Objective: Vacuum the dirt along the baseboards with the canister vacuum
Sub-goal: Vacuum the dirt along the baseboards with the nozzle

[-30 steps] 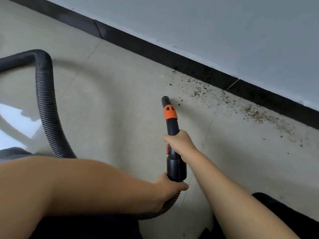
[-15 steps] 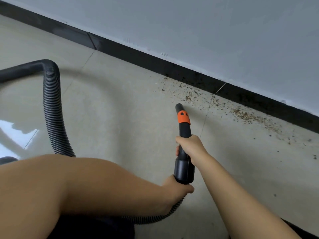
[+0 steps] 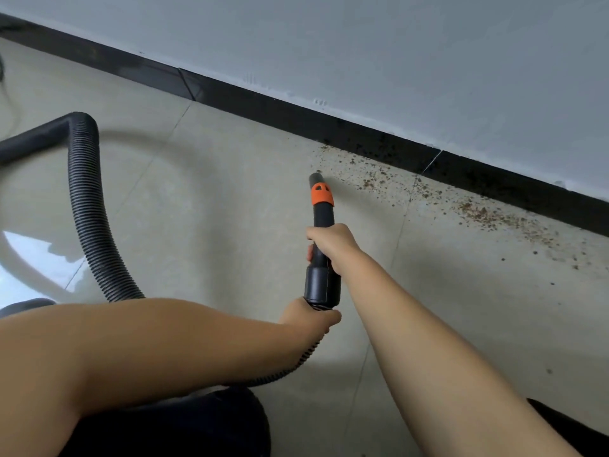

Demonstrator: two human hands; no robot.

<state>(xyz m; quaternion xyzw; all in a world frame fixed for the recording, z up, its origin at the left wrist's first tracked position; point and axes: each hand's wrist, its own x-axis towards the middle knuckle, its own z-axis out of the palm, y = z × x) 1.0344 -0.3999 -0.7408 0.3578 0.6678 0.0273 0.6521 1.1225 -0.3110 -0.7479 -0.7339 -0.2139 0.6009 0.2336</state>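
Right hand (image 3: 331, 240) wrapped round the nozzle (image 3: 321, 206), left hand (image 3: 308, 319) gripping the hose (image 3: 89, 206) end behind it — steadying, seemingly, the tip at the near edge of dirt (image 3: 474, 211) strewn along the baseboard (image 3: 362, 133).

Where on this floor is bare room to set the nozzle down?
Bare tile lies between the hose loop and the nozzle, and below the dirt, right of the right hand. Crowded: the strip along the baseboard.

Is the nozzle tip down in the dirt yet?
At its near edge only: the nozzle sits left of the dirt, which spreads rightward along the baseboard.
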